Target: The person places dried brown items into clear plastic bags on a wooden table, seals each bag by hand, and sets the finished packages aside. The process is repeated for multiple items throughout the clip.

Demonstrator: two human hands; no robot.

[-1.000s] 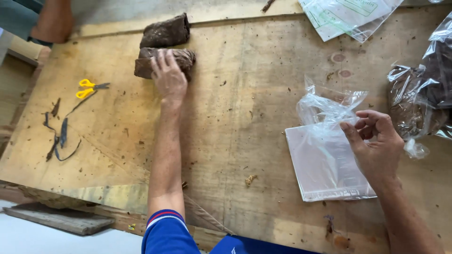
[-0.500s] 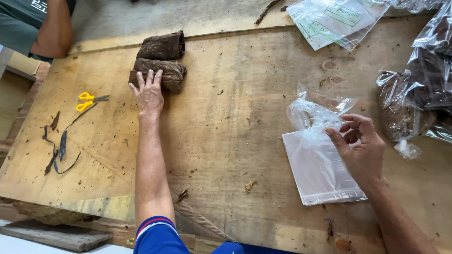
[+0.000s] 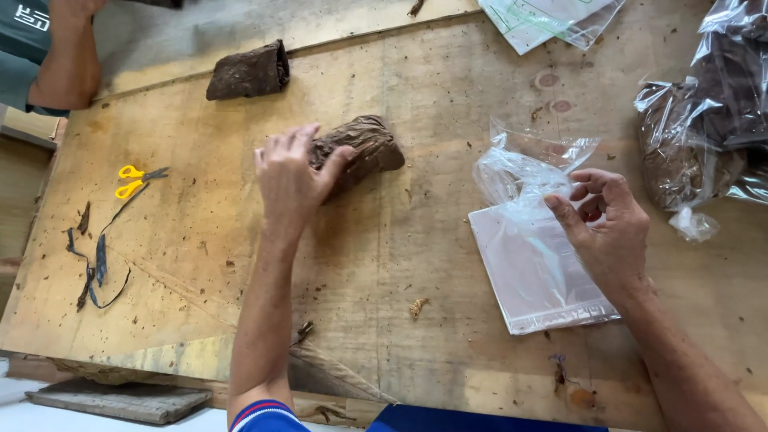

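Observation:
My left hand (image 3: 290,178) grips a brown bundle of dried leaves (image 3: 362,148) lying on the wooden table (image 3: 384,304), fingers wrapped over its left end. A second brown bundle (image 3: 250,72) lies further back, apart from it. To the right, my right hand (image 3: 610,220) pinches the crumpled open mouth of a clear plastic bag (image 3: 538,256) whose flat lower half rests on the table.
Yellow-handled scissors (image 3: 138,178) and dark leaf scraps (image 3: 94,268) lie at the left. Filled plastic bags of brown leaf (image 3: 704,136) sit at the right edge. More clear bags (image 3: 552,18) are at the back. Another person's arm (image 3: 68,56) is at top left.
My left hand took hold of the nearer bundle and dragged it right, away from the other bundle and toward the bag. My right hand stayed on the bag's mouth.

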